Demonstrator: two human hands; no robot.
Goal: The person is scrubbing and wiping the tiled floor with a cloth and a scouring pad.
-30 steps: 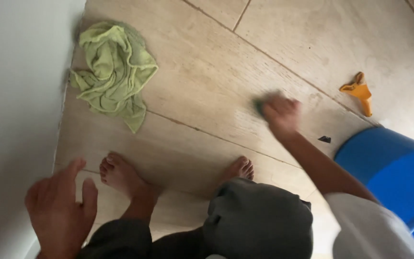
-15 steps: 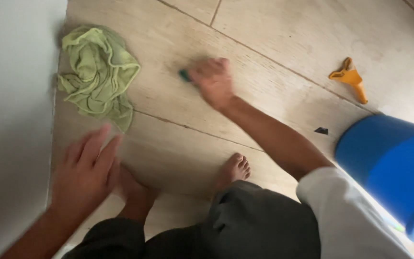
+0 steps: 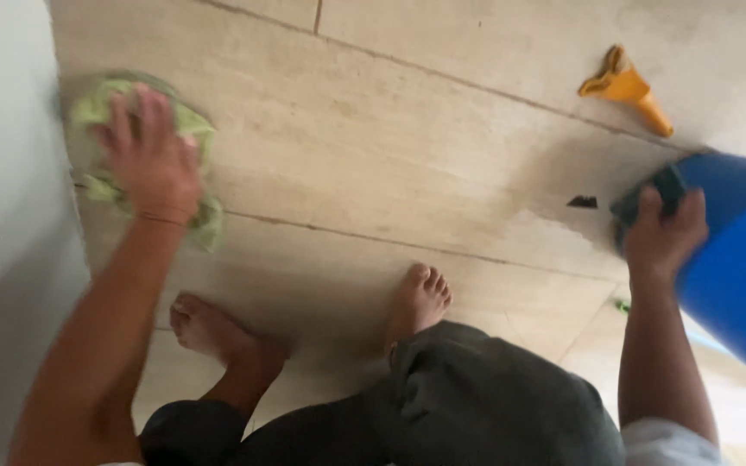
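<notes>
My left hand lies on a crumpled light green cloth on the tiled floor next to the white wall, fingers spread over it. Whether it grips the cloth cannot be told. My right hand is closed around a dark green scrub pad, held at the edge of a blue bucket on the right. I am crouching, and my bare feet stand on the tiles between the two hands.
A white wall runs along the left side. An orange plastic tool lies on the beige tile floor at the upper right. A small dark scrap lies near the bucket.
My left hand moved up from near my foot onto the green cloth. My right hand, with the scrub pad, swept from the middle of the floor to the blue bucket.
</notes>
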